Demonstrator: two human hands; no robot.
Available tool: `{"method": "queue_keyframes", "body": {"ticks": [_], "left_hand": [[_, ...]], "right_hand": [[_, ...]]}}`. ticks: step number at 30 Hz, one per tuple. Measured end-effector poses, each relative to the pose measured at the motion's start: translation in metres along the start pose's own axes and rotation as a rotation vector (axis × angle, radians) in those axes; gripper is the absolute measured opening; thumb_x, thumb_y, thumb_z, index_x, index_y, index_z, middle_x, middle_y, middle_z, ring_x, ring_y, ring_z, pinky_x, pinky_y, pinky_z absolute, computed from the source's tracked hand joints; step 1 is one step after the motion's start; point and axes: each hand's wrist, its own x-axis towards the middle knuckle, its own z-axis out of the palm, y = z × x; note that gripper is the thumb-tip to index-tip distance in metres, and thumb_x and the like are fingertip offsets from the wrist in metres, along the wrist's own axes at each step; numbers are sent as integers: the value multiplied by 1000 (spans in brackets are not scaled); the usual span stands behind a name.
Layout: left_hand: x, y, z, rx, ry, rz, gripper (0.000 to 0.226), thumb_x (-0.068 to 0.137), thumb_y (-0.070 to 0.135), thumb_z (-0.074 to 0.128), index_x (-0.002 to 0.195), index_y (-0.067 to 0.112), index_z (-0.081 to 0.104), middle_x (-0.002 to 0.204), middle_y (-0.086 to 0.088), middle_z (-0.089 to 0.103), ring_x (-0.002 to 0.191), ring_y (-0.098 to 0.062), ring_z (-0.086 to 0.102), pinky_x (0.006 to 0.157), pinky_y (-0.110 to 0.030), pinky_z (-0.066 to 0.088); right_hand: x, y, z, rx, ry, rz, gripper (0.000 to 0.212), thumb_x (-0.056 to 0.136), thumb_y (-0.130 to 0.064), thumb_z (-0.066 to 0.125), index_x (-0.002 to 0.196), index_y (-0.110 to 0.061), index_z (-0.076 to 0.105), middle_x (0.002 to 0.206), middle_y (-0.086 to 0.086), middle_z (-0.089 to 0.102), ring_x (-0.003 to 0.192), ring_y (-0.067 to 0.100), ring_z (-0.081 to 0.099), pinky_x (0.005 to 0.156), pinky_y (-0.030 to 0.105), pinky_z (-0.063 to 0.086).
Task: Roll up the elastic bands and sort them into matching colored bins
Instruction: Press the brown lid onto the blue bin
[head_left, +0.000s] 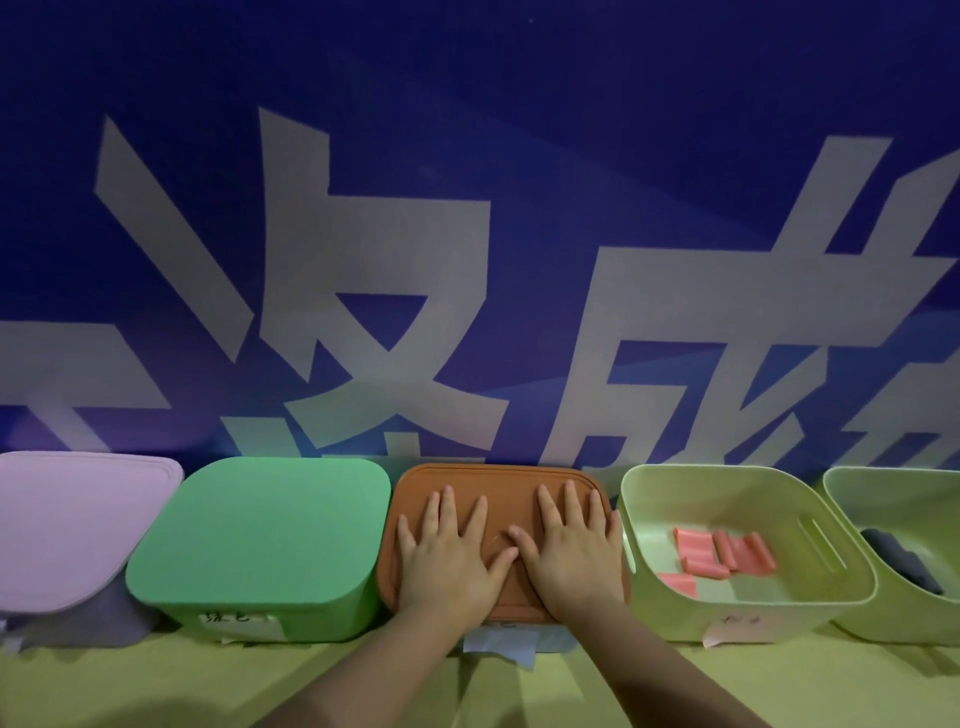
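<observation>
Left hand (447, 551) and right hand (571, 545) lay flat, fingers straight and spread, on the brown rounded plastic lid (498, 475) at lower centre. They grasped nothing and were probably pressing it down to seat it. Rolled pink elastic bands (722, 553) sat in the open pale green plastic bin (727, 470), lower right. The green lidded bin (260, 530) and lilac lidded bin (67, 519) stood to the left. All were in a row on the yellow-green counter (156, 686), against a blue banner with big white characters (467, 156). Light was dim.

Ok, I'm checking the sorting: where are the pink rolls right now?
In the head view, right of centre, the pink rolls lie inside the open pale green bin, next to the brown lid.
</observation>
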Motion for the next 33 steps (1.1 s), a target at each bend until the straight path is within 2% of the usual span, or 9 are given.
{"method": "queue_keyframes", "body": {"ticks": [4, 6, 16, 18, 20, 22, 26, 29, 33], "left_hand": [[0, 0, -1, 5, 0, 3, 71, 87, 68, 16, 147, 32, 3, 156, -9, -3, 143, -25, -7, 112, -55, -1], [1, 0, -1, 2, -7, 10, 70, 88, 68, 17, 147, 32, 4, 156, -10, -3, 143, -25, -7, 112, -55, -1], [22, -21, -16, -39, 51, -104, 68, 90, 65, 16, 147, 29, 14, 157, -8, 2, 143, -24, 0, 113, -48, 2], [28, -26, -16, -25, 50, -115, 68, 90, 64, 17, 147, 28, 15, 156, -10, 4, 143, -25, 2, 114, -46, 5], [32, -28, -15, -21, 76, -105, 67, 90, 63, 18, 147, 27, 17, 156, -12, 8, 143, -26, 6, 115, -42, 8], [34, -27, -15, -13, 100, -100, 67, 90, 63, 19, 147, 27, 18, 155, -13, 11, 142, -26, 8, 115, -40, 9], [35, -26, -14, 5, 82, -94, 67, 91, 62, 18, 148, 27, 12, 155, -13, 9, 142, -27, 7, 115, -39, 8], [34, -27, -15, 8, 77, -88, 66, 91, 61, 17, 148, 27, 10, 155, -14, 8, 142, -27, 6, 116, -39, 8], [30, -31, -20, -19, 103, -90, 60, 95, 54, 23, 147, 25, 15, 155, -12, 14, 141, -26, 13, 115, -39, 10]], "right_hand": [[0, 0, -3, 33, 3, 8, 70, 88, -65, 6, 148, -30, 12, 157, 5, 6, 144, 30, -2, 115, 49, -2], [0, 1, -3, 34, -6, 2, 64, 92, -61, 14, 148, -30, 13, 157, 5, 7, 144, 29, -1, 115, 49, -2], [21, 8, -15, 42, 66, -28, 58, 93, -58, 23, 142, -28, 30, 153, -1, 24, 142, 23, 13, 114, 49, 9], [28, 10, -15, 34, 64, -38, 63, 91, -61, 16, 142, -27, 29, 151, -2, 27, 141, 22, 19, 114, 48, 10], [32, 12, -14, 21, 100, -49, 77, 81, -65, 0, 141, -27, 32, 148, -4, 33, 137, 19, 26, 113, 46, 13], [35, 14, -12, 10, 138, -55, 86, 74, -63, -7, 139, -27, 36, 145, -6, 38, 134, 18, 32, 112, 45, 17], [36, 14, -8, 4, 152, -51, 83, 76, -63, -1, 136, -25, 44, 141, -4, 45, 129, 21, 40, 109, 46, 23], [34, 13, -11, -29, 118, -60, 82, 78, -64, -2, 140, -26, 37, 144, -4, 40, 132, 20, 35, 110, 45, 18], [31, 4, -16, -5, 94, -23, 58, 92, -56, 25, 140, -25, 34, 144, -1, 38, 134, 20, 30, 112, 45, 13]]}}
